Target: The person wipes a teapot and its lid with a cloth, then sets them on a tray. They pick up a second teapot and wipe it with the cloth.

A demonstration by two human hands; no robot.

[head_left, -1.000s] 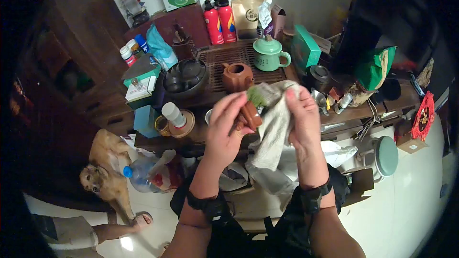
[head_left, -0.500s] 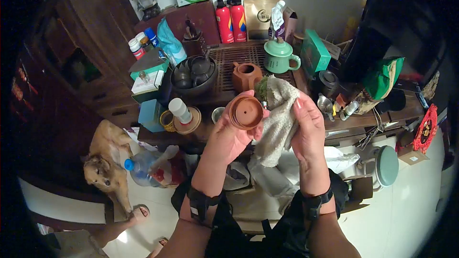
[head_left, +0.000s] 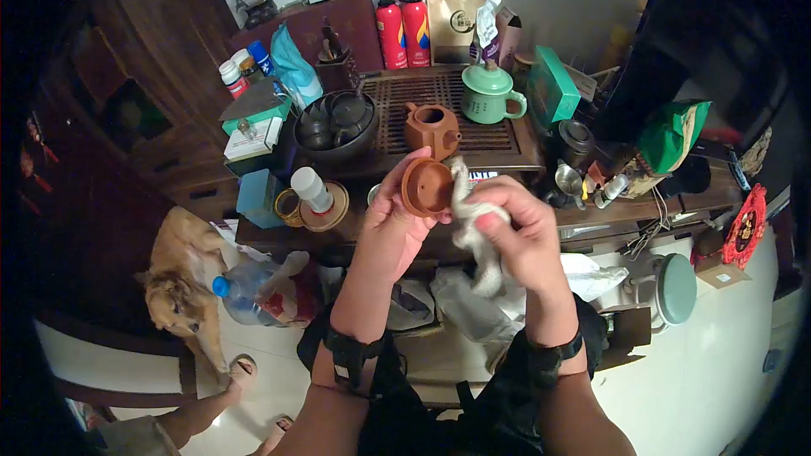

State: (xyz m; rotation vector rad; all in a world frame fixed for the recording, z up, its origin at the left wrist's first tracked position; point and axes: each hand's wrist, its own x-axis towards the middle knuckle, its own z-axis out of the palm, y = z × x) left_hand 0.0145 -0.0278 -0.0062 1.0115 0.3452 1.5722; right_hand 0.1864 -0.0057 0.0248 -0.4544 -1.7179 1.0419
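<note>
My left hand (head_left: 395, 215) holds a reddish-brown clay teapot lid (head_left: 428, 188), its hollow underside turned up towards me and a small hole in its middle. In my right hand (head_left: 519, 232) is a bunched, off-white cloth (head_left: 480, 245); one end of it reaches up beside the right edge of the lid. Just beyond my hands, the matching clay teapot (head_left: 432, 129) stands uncovered on the slatted tea tray (head_left: 397, 89), spout pointing right. A green lidded mug (head_left: 487, 101) is to its right, and a dark bowl (head_left: 338, 150) with several dark cups in it is to its left.
A white-topped container (head_left: 312, 189) stands on a round coaster near the table's front left. Metal cups (head_left: 568, 181) and a green bag (head_left: 674, 137) are at right. On the floor at left are a dog (head_left: 186, 266), a large bottle (head_left: 249, 291) and another person's foot (head_left: 242, 371).
My right hand has moved left and bunched the cloth, which hung spread out before, bringing it against or close to the lid. The lid is tipped slightly and a little higher.
</note>
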